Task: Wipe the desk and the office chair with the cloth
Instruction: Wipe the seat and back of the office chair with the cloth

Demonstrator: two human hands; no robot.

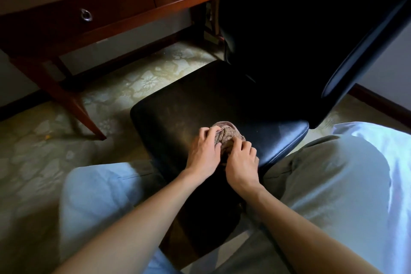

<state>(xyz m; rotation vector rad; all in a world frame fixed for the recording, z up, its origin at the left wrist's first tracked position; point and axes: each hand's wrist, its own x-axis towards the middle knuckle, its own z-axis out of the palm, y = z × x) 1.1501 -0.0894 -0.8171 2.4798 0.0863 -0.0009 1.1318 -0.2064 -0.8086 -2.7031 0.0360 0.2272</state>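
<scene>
Cloth (226, 135): a brownish terry wad with a pale hem showing along its far side. It sits on the chair seat (195, 100), close to the edge nearest you.
Left grip (203, 152): fingers curled over the left and far side of the wad, pinching the cloth.
Right grip (242, 162): fingers curled onto the near right side of the wad, pinching the cloth as well.
Key relation: the cloth lies directly ahead of both grips, trapped between their fingertips. Neither hand is nearer, since both are in contact, but the left reaches further over it.
Long axis: bunched as it is, the wad shows no clear long axis. It runs slightly more near-to-far than across.
Step in hand: you appear to be gathering or refolding the cloth before a stroke across the seat.
Seat surface: black and leather-like. A dull, dusty film shows on the left and middle, and the near right corner reads glossier. Judge the dull area as the work remaining, which puts the next stroke away from you and to the left.
Backrest (289, 18): black, rising at the far right of the seat, well apart from the cloth.
Desk (115, 4): reddish wood, beyond the chair on the left, with two drawers and ring pulls (86, 15).
Floor (155, 75): pale, with a floral pattern.
Markings: no brand, label or readable writing is visible on any item.
</scene>
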